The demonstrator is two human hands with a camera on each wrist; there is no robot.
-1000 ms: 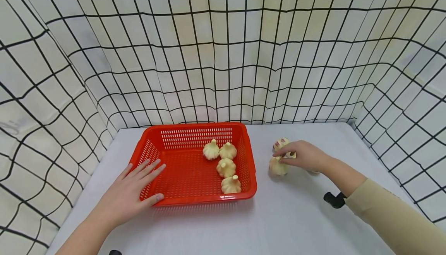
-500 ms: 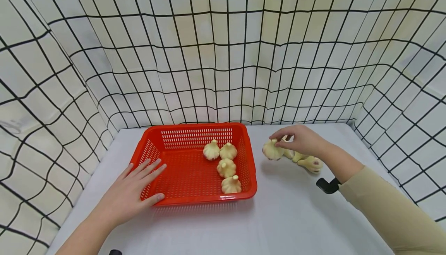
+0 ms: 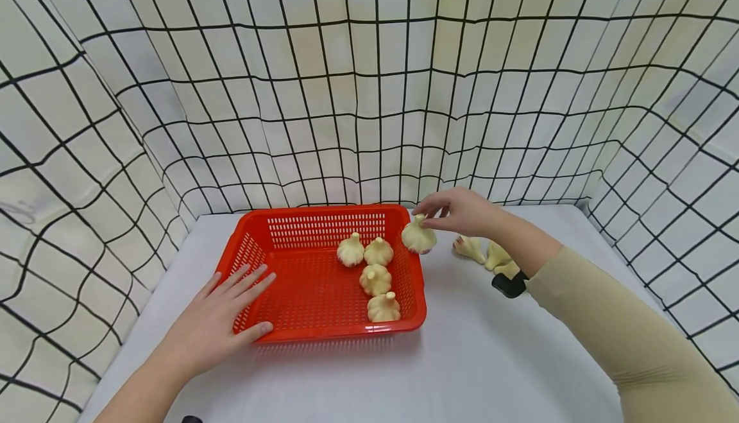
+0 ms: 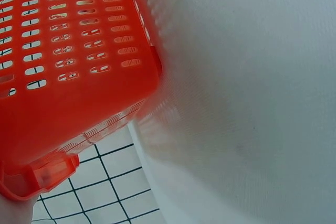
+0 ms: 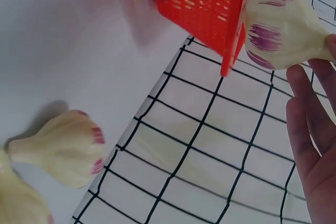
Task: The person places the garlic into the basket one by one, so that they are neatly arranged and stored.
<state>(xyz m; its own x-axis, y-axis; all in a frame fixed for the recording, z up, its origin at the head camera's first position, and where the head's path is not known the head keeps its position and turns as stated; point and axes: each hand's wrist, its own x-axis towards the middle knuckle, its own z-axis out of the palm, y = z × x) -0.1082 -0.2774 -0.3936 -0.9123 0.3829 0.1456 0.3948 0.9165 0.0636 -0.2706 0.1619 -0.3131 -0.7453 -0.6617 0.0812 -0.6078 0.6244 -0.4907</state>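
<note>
By its neck, a garlic bulb (image 3: 418, 237) is pinched between the thumb and fingers of my right hand (image 3: 462, 211), just over the right rim of a red plastic basket (image 3: 312, 331). In the right wrist view the held bulb (image 5: 281, 24) shows purple streaks on its base. Several garlic bulbs (image 3: 375, 278) sit along the basket's right side. My left hand (image 3: 210, 320) rests on the basket's left rim with fingers straight and spread. The left wrist view shows mostly the perforated basket wall (image 4: 68, 40) and only a bit of that hand.
More garlic bulbs (image 3: 470, 248) lie on the white table (image 3: 462, 359) right of the basket, partly behind the right forearm. A black grid net (image 3: 375, 89) over white sheeting encloses the back and sides. A black wrist-worn piece (image 3: 510, 285) hangs under the right wrist.
My right hand has lifted a garlic bulb off the table and carried it left to the basket's right rim. The left hand and basket have stayed put.
</note>
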